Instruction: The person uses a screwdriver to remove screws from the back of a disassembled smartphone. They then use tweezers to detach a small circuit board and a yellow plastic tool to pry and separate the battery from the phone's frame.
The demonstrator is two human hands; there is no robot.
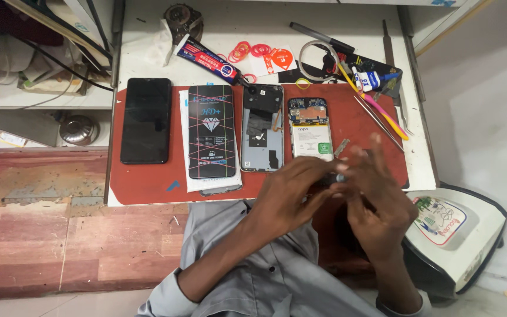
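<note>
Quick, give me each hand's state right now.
Left hand: fingers pinched on a small part, too blurred to identify.
Right hand: fingers partly spread, touching the same part; grip cannot be told.

Bright, even light; moving fingers slightly blurred.

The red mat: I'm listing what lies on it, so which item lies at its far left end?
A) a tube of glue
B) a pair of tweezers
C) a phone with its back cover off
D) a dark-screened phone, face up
D: on the red mat, the dark-screened phone lies leftmost, left of the boxed screen protector.
</note>
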